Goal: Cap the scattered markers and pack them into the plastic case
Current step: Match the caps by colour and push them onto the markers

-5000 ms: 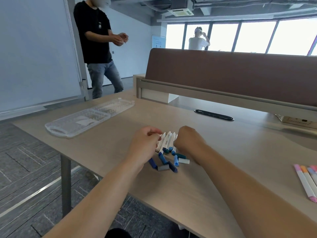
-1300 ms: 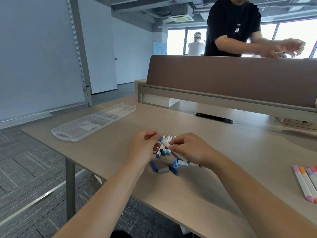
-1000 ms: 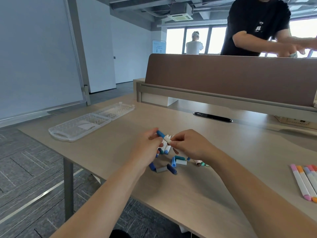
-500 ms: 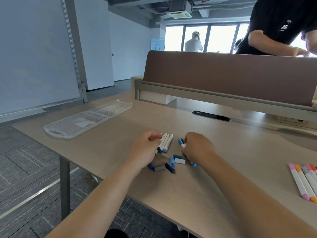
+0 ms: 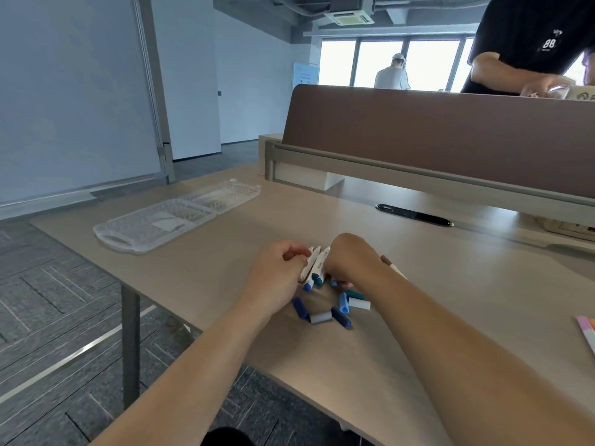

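View from a head-worn camera, looking down two bare forearms onto a pale wood-look table (image 5: pixel 450 317). The left hand (image 5: pixel 279 272) and right hand (image 5: pixel 350 259) meet near the table's middle over a small row of white-barrelled markers with blue and teal caps (image 5: pixel 314 268). Half a second ago the hands were apart, with the row showing between them. Now the right hand has moved left and its knuckles touch the row. Both hands have their fingers curled. The left thumb and forefinger lie against the markers' white ends, but it cannot be told whether either hand grips one. The right fingers are hidden under the hand. A white marker end (image 5: pixel 398 272) shows past the right wrist.

Loose caps lie just in front of the hands, where they were before: a dark blue cap (image 5: pixel 299 308), a grey cap (image 5: pixel 320 318), a second dark blue cap (image 5: pixel 342 318), a light blue cap (image 5: pixel 344 302), a teal cap (image 5: pixel 354 295) and a pale whitish cap (image 5: pixel 359 304).

The clear plastic case (image 5: pixel 154 224) lies open and flat, well apart to the left, unmoved, with no markers in it.

Pastel markers (image 5: pixel 586 329) now barely show at the right edge. Behind a brown desk partition (image 5: pixel 450 130), a person in a black T-shirt (image 5: pixel 528 43) leans in at the top right.
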`<state>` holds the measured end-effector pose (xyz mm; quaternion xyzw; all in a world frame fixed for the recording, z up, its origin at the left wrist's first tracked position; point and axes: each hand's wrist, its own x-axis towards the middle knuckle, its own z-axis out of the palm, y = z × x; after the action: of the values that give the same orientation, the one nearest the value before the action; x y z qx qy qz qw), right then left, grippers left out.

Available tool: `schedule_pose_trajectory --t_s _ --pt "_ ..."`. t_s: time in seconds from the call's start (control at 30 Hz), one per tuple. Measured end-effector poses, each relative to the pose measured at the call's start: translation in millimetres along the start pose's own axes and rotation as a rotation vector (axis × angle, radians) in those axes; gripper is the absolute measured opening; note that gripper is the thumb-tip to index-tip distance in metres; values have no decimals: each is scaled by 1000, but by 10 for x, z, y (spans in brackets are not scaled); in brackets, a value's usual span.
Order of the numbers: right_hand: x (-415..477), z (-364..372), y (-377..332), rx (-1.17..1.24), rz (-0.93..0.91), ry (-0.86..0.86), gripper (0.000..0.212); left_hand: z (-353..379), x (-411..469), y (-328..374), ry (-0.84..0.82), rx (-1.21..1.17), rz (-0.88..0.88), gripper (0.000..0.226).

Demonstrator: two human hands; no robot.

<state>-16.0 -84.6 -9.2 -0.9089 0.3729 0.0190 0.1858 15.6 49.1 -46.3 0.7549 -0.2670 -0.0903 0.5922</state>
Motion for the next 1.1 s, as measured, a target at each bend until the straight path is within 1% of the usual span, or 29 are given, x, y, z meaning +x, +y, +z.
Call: schedule_pose_trajectory --t_s 0.07,0.17,0.23,0.37,0.47,0.53,0.67,0.77,0.9,0.93,1.0,1.03,1.1 --pt "24 5 -60 43 40 -44 14 -27 -21 11 4 1 -2 18" --pt "39 -11 -87 9 18 -69 12 -33 -73 42 -30 58 6 17" --pt "7 -52 -51 5 10 -48 16 -21 -122 84 -85 167 22 19" --pt "-158 -237 96 106 -30 5 30 86 -191 160 -194 386 56 21" --pt "-308 -345 215 135 -57 26 35 200 -222 248 -284 555 51 33" --pt "-362 -363 310 169 -77 35 31 265 -231 312 -329 686 44 33" --pt "-377 -326 491 227 -122 71 19 385 -211 333 -355 819 24 17" --pt "-383 -315 590 264 -130 80 17 452 -209 348 -360 824 5 12" --pt "-421 -307 658 315 -164 73 14 446 -210 358 -317 749 13 16" --pt "-441 -307 668 334 -176 70 14 427 -208 365 -290 689 17 16" --pt "-479 -301 687 347 -201 54 22 374 -182 345 -225 509 -14 15" --pt "-501 -298 694 339 -217 37 26 338 -162 329 -193 419 -45 17" --pt "-556 -297 708 326 -270 -23 27 270 -93 270 -128 220 -130 19"
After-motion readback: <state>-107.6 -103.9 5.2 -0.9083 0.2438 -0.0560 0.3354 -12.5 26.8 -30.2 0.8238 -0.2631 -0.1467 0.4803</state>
